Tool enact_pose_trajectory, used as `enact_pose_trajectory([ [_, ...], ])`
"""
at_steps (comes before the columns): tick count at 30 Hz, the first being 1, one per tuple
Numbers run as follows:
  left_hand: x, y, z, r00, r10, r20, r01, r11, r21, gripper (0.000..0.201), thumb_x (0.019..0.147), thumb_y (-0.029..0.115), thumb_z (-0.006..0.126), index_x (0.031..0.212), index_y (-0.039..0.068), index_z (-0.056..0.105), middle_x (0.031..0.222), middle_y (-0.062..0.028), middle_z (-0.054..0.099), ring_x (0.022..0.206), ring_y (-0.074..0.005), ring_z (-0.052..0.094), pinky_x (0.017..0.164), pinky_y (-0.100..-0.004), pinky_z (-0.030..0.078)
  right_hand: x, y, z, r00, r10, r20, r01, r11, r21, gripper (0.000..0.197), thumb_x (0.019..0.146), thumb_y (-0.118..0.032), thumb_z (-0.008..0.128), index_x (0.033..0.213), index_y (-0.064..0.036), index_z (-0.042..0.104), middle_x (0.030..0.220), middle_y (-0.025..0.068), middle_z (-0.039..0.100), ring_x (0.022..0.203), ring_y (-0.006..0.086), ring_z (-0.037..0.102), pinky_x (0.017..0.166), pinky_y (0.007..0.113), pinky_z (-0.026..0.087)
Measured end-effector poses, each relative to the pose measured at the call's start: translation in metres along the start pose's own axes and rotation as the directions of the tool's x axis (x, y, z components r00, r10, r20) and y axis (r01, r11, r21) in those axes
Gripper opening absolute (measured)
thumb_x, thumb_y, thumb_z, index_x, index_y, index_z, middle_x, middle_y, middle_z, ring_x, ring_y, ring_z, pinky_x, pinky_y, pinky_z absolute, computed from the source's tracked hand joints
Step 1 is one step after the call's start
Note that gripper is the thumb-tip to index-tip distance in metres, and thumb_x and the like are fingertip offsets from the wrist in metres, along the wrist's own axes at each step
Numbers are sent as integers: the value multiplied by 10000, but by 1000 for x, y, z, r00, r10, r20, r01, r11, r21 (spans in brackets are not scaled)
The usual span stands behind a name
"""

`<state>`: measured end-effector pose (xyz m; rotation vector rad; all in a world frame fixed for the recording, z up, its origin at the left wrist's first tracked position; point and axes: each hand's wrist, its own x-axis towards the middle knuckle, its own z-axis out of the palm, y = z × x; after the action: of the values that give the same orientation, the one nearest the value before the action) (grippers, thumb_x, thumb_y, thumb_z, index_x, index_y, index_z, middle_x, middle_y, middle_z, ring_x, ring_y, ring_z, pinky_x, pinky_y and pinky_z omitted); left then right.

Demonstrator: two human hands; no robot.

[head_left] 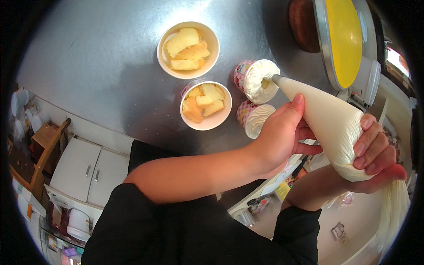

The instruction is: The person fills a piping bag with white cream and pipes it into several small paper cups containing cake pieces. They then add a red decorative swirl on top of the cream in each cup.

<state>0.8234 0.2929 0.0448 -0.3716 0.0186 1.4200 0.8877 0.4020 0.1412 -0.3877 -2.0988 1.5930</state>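
Observation:
A full, cream-filled piping bag slants across the right side, its metal tip at the cream in a patterned paper cup. My right hand grips the gathered back end of the bag. Nearer the tip, my left hand supports the bag, thumb along its side and fingers curled beneath. White cream forms a ring in that cup, with a small yellowish gap in the middle. Just below stands a second paper cup topped with ridged cream, partly behind my left hand.
Two white-rimmed paper cups of yellow cake pieces, a larger one and a smaller one, stand left of the cream cups on the metal table. A yellow-topped round turntable is at the far right. White cabinets are below left.

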Motion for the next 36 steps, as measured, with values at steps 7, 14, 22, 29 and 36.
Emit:
enact_pose_trajectory([
  [7,-6,-14,1,997,-40,-59,35,995,-93,469,936,463,230,1127,83,427,1042,-88,531,939,-204,542,792,-375,461,-15,-3,8,987,16,-162,-2,996,87,566,915,-527,191,509,-168,354,448,-11,412,463,130,416,722,337,354],
  [14,-23,-7,0,997,-45,-68,43,999,-30,546,924,501,207,1229,86,390,1159,-108,500,1038,-237,513,868,-411,424,-14,-5,20,992,29,-121,-14,992,125,569,913,-533,192,514,-169,371,451,-21,412,463,123,413,704,324,356],
  [22,-8,-4,3,1000,-3,-7,3,1000,-1,539,925,500,209,1209,86,405,1148,-111,505,1037,-242,513,881,-423,412,-4,-6,8,995,7,-96,4,994,110,566,915,-528,198,516,-161,362,463,-10,416,476,121,413,701,323,349],
  [29,-18,-15,4,985,-133,-112,135,991,5,550,922,509,201,1194,77,405,1088,-118,535,979,-252,542,829,-414,437,-24,-13,4,985,60,-164,-29,983,183,546,922,-502,238,522,-154,370,469,-1,403,498,134,421,749,332,342],
  [36,-66,-31,39,858,246,451,-507,263,821,194,808,123,552,979,33,531,783,-83,588,629,-167,591,558,-266,472,-64,-52,-8,848,-138,-511,295,925,241,465,936,-403,307,533,-177,368,476,-18,381,550,127,392,798,320,314],
])
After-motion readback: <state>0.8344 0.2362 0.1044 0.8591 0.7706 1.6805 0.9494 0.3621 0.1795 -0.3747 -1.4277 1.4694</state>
